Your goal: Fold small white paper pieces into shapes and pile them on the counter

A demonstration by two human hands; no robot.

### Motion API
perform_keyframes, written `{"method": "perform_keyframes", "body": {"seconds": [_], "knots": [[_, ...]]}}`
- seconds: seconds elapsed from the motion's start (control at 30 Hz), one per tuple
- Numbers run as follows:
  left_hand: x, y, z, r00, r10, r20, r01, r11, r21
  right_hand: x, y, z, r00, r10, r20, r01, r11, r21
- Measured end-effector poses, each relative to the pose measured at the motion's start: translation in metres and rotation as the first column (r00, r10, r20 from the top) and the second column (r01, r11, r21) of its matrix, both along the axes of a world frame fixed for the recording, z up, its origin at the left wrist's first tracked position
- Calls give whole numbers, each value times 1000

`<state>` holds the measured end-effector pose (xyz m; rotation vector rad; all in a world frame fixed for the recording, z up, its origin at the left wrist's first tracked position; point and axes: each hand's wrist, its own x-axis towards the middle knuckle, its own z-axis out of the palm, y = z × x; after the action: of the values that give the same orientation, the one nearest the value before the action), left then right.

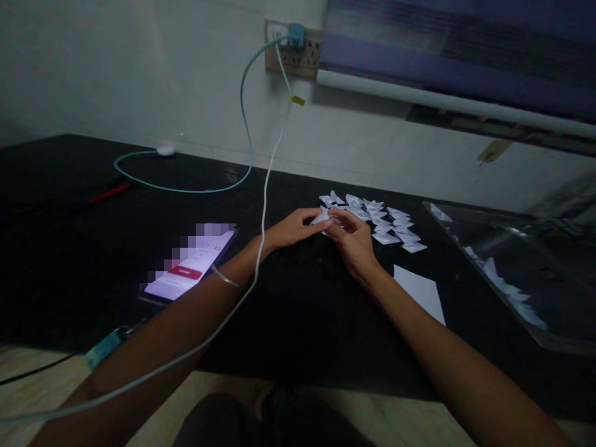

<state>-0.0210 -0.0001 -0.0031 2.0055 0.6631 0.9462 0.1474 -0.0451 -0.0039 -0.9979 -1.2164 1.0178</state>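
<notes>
Both hands meet over the dark tabletop, just in front of rows of small folded white paper pieces [384, 226]. My left hand [295, 228] reaches in from the left, its fingers closed on a folded paper piece [321, 217]. My right hand [351, 239] pinches the same piece from the right side, thumb and fingertips together. Parts of that piece are hidden by the fingers. A flat white sheet of paper [419, 292] lies beside my right forearm.
A lit phone [186, 270] lies left of my left forearm. A white cable [264, 211] hangs from the wall socket [298, 59] across that forearm. A teal cable [186, 190] loops at the back. On the right stands a clear plastic container [493, 273] with folded papers showing.
</notes>
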Motion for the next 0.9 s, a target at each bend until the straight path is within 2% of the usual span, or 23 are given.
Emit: {"method": "perform_keyframes", "body": {"seconds": [0.13,0.3,0.47,0.6,0.7,0.8,0.9], "knots": [[-2,2,-1,999,14,48,-11,997,-80,3,2,2,998,54,-41,-55,998,-27],[-4,0,2,999,-3,39,8,994,-112,9,10,-2,1000,21,-11,-21,1000,-15],[-3,-3,4,998,-47,34,51,988,-145,9,12,-5,997,-21,-72,19,999,-27],[-3,-2,3,994,-102,41,109,970,-219,9,10,-5,996,5,-87,-9,999,-37],[-4,-1,2,995,-88,41,96,962,-257,10,9,-2,997,57,-61,-59,998,-35],[-4,-1,2,998,-70,1,68,965,-255,11,10,-1,993,112,-45,-113,993,-19],[-3,-3,3,996,-83,-34,75,976,-206,11,10,-1,992,110,-59,-111,994,-16]]}}
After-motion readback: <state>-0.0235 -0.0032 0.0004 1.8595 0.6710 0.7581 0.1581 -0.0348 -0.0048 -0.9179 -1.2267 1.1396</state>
